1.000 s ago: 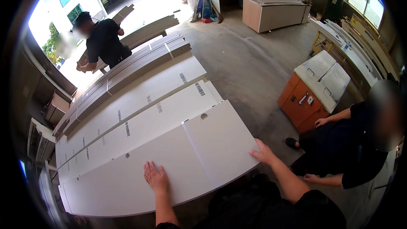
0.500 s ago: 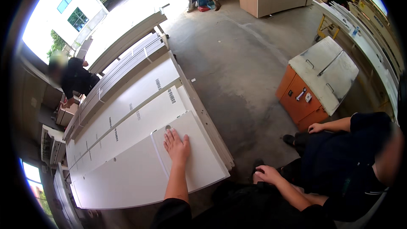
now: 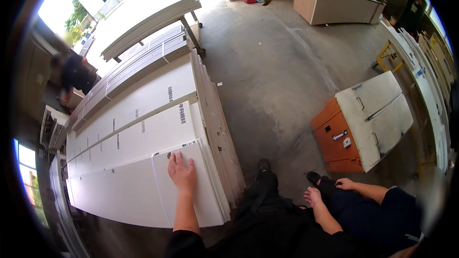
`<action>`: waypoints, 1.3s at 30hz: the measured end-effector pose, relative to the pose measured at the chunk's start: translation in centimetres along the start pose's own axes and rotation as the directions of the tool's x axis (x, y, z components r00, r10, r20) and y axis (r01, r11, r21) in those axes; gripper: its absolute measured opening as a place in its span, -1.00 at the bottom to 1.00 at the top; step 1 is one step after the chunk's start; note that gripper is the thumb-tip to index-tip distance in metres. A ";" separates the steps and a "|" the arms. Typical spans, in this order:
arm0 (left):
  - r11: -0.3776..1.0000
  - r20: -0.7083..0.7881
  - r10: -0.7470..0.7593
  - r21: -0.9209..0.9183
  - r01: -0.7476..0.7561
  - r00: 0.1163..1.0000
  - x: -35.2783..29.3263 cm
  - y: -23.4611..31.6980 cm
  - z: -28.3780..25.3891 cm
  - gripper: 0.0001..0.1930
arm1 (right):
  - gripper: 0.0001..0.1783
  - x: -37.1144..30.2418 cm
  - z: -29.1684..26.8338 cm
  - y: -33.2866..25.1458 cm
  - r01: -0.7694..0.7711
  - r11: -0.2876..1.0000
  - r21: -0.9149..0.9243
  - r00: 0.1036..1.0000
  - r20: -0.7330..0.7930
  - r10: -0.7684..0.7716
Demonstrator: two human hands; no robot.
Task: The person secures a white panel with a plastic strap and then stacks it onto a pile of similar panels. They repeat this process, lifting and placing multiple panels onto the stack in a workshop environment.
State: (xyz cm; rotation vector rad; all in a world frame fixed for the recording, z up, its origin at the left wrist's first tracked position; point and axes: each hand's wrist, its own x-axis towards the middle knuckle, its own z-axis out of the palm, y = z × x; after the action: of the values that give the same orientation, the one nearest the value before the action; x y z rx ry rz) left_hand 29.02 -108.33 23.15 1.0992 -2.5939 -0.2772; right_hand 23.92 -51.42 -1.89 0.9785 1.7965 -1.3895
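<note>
My left hand (image 3: 182, 174) lies palm down, fingers spread, on the near white panel (image 3: 119, 187). A thin white strap (image 3: 158, 181) crosses this panel just left of the hand. A small dark round hole (image 3: 169, 155) shows by my fingertips. Beyond it lie more long white panels (image 3: 162, 123) with dark printing, stacked at stepped levels. My right hand (image 3: 313, 197) is held above the floor to the right of my legs, beside a seated person's knee. Its fingers are loosely bent and apart, and nothing shows in them.
A person in dark clothes (image 3: 370, 210) sits close on my right, one hand on a knee. An orange cabinet (image 3: 330, 138) with a pale top stands ahead of them. Another person (image 3: 76, 74) bends at the panels' far left. A wheeled rack (image 3: 153, 24) holds long boards.
My view has turned to the right. The left hand stays flat on the panel. The right hand has lifted, its fingers now more bent. The far-left person has shifted slightly.
</note>
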 end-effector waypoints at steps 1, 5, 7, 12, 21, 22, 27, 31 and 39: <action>0.996 0.006 -0.091 -0.023 0.091 0.996 0.6 0.0 -0.2 -0.50 | -0.66 1.2 0.9 -1.7 0.088 0.970 -0.225 0.994 0.086 -0.071; 0.960 -0.149 -0.279 -0.048 0.275 0.949 4.4 -0.5 2.6 -0.70 | -0.54 1.5 4.0 -12.5 0.348 0.480 -0.805 0.935 0.336 -0.116; 0.972 -0.246 -0.231 -0.013 0.235 0.941 7.2 1.0 3.1 -0.76 | -0.49 7.9 4.7 -15.1 0.385 0.377 -0.842 0.922 0.369 -0.117; 0.973 -0.272 0.002 -0.222 -0.064 0.962 22.7 10.4 6.5 -0.77 | -0.57 14.6 9.6 -32.9 0.312 0.573 -0.758 0.950 0.256 -0.179; 0.807 0.256 0.479 -0.505 -0.307 0.839 53.4 29.4 14.9 -0.62 | -0.70 24.8 23.5 -61.0 0.497 0.838 -0.223 0.866 0.189 -0.463; 0.799 0.323 0.501 -0.529 -0.285 0.803 56.4 30.5 17.1 -0.60 | -0.70 28.6 23.5 -60.8 0.477 0.806 -0.350 0.878 0.215 -0.427; 0.889 0.589 0.337 -0.456 -0.042 0.735 65.6 28.7 28.5 -0.51 | -0.53 36.1 27.0 -64.8 0.308 0.482 -0.820 0.951 0.263 -0.161; 0.958 0.813 0.263 -0.286 -0.038 0.520 73.8 27.9 31.8 -0.46 | -0.50 44.9 31.1 -74.7 0.213 0.361 -0.908 0.958 0.267 0.106; 0.533 0.567 -0.098 -0.664 0.524 0.818 97.8 29.8 37.5 -0.63 | -0.60 50.3 57.8 -120.5 0.573 0.400 -0.715 0.782 0.332 -0.527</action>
State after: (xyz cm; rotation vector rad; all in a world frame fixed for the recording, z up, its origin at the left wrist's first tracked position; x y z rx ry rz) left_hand -68.37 -156.60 17.02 1.1995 -2.0653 -1.8246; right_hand -102.20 -118.35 0.97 -0.1898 2.4664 -0.6990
